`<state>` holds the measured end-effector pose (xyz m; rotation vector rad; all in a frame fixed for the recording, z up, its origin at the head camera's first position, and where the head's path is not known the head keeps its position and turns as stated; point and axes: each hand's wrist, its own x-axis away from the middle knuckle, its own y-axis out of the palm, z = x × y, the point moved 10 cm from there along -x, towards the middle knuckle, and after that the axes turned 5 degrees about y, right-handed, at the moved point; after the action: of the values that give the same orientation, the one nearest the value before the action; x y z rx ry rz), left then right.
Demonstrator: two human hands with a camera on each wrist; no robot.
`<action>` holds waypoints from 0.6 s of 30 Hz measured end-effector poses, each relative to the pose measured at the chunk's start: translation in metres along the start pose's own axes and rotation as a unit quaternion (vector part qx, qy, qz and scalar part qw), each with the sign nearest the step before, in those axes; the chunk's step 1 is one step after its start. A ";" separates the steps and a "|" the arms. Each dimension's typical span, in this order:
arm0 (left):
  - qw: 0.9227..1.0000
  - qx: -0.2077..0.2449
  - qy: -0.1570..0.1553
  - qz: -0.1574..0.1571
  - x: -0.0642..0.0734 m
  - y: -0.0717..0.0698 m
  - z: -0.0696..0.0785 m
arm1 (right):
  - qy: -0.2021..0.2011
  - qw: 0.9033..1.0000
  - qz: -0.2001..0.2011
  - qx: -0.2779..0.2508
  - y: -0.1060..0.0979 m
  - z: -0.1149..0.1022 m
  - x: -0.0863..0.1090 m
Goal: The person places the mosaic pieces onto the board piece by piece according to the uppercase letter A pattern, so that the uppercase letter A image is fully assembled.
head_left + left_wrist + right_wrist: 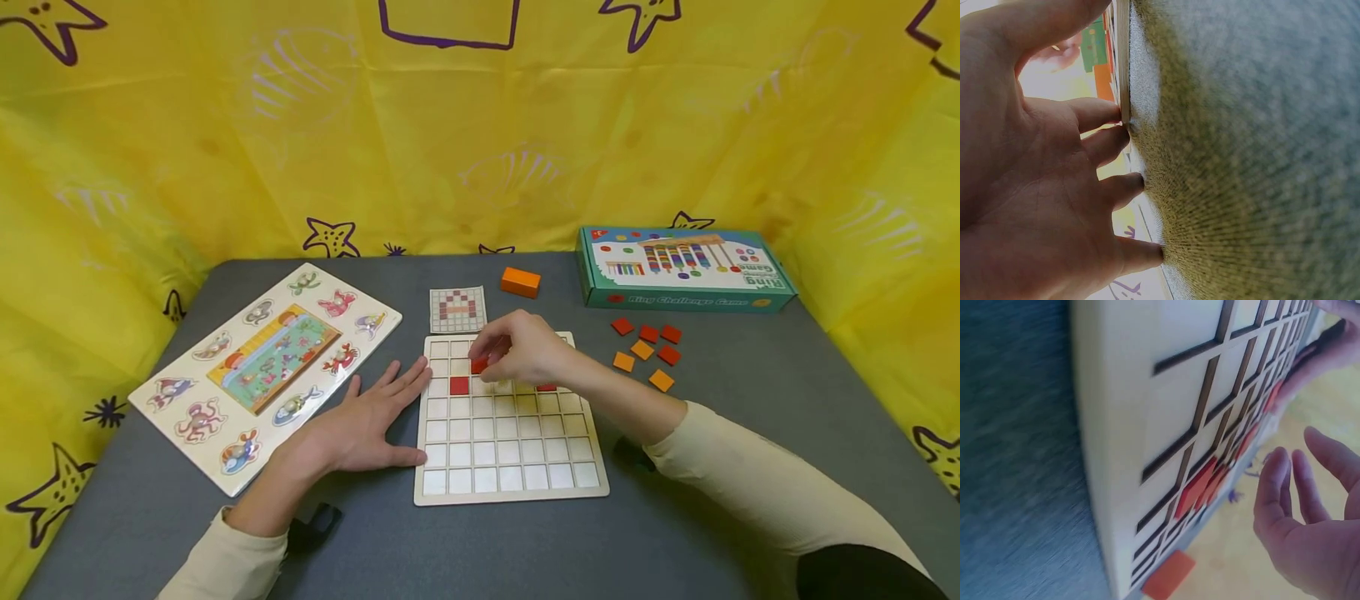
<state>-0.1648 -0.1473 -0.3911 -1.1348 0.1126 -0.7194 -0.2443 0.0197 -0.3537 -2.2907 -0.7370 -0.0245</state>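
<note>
A pale wooden grid board (510, 502) lies on the table. A red tile (459, 386) sits in one of its squares, another red tile (547, 387) shows partly under my right forearm. My right hand (525, 348) hovers over the board's upper part, thumb and fingers bent just above a red tile (478, 365). In the right wrist view, that hand (1310, 531) has a gap between thumb and fingertips, with no tile visible there. My left hand (367, 423) lies beside the board with fingers spread, thumb and fingertips touching its left edge.
A small pattern card (457, 310) and an orange block (521, 282) lie beyond the board. Loose red and orange tiles (642, 349) are scattered at right, before a green game box (690, 298). At left lies a sea-animal puzzle board (180, 358). A yellow curtain (420, 150) surrounds the table.
</note>
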 end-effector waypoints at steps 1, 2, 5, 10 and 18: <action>1.000 0.000 0.000 0.000 0.000 0.000 0.000 | 0.001 1.000 0.003 -0.002 -0.003 0.002 0.002; 1.000 0.000 0.000 0.000 0.000 0.000 0.000 | 0.002 1.000 0.007 -0.004 -0.006 0.004 0.003; 1.000 -0.002 -0.001 0.001 0.000 0.000 0.000 | 0.008 1.000 0.014 -0.018 -0.014 0.011 0.009; 1.000 0.000 -0.002 0.001 0.000 0.000 -0.001 | 0.016 0.999 0.028 -0.028 -0.028 0.023 0.017; 1.000 -0.002 0.001 0.001 0.000 0.001 -0.001 | 0.038 0.998 0.049 -0.026 -0.049 0.045 0.034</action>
<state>-0.1649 -0.1478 -0.3927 -1.1384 0.1158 -0.7190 -0.2499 0.0937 -0.3484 -2.3593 -0.5901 -0.0867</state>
